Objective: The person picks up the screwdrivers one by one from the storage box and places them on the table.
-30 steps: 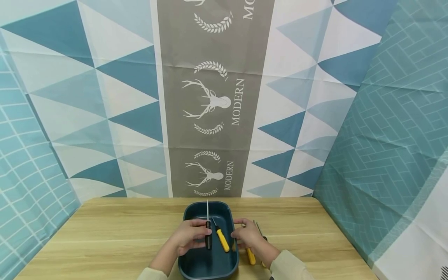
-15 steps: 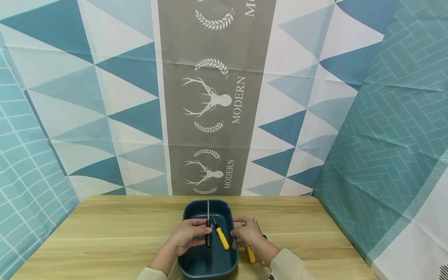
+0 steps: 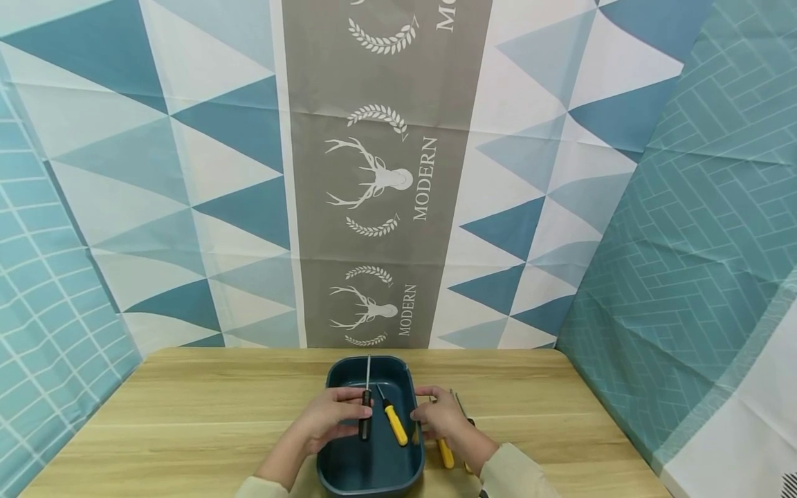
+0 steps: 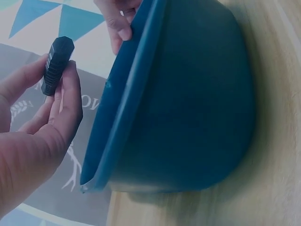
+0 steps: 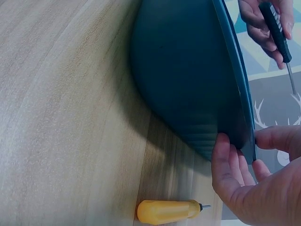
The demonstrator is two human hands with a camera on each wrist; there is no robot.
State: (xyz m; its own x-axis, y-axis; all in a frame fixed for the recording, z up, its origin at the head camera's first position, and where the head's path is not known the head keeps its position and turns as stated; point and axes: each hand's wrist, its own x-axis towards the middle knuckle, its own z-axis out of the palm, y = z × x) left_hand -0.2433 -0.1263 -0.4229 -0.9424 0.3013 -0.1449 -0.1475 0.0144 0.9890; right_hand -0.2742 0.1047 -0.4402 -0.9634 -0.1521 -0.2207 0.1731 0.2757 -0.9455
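In the head view my left hand (image 3: 330, 418) pinches a screwdriver (image 3: 364, 430) by its black handle, shank pointing away from me. It is held over a dark blue plastic bin (image 3: 367, 472). The left wrist view shows the handle (image 4: 59, 63) between thumb and fingers, above the bin's rim. Inside the bin lies a yellow-handled screwdriver (image 3: 396, 425) with a dark collar. My right hand (image 3: 441, 420) grips the bin's right wall; in the right wrist view the thumb is over the rim (image 5: 235, 61) and the fingers press the outside.
On the wood-grain table (image 3: 212, 422), right of the bin, lies another yellow-handled screwdriver (image 3: 445, 454), partly under my right hand. Beside it is a further tool with a thin metal shank (image 3: 461, 404), mostly hidden by my wrist. A patterned wall covering (image 3: 373, 242) stands behind the table.
My left hand has shifted slightly left with the black-handled screwdriver, away from the yellow one in the bin. The right hand stays on the bin's wall.
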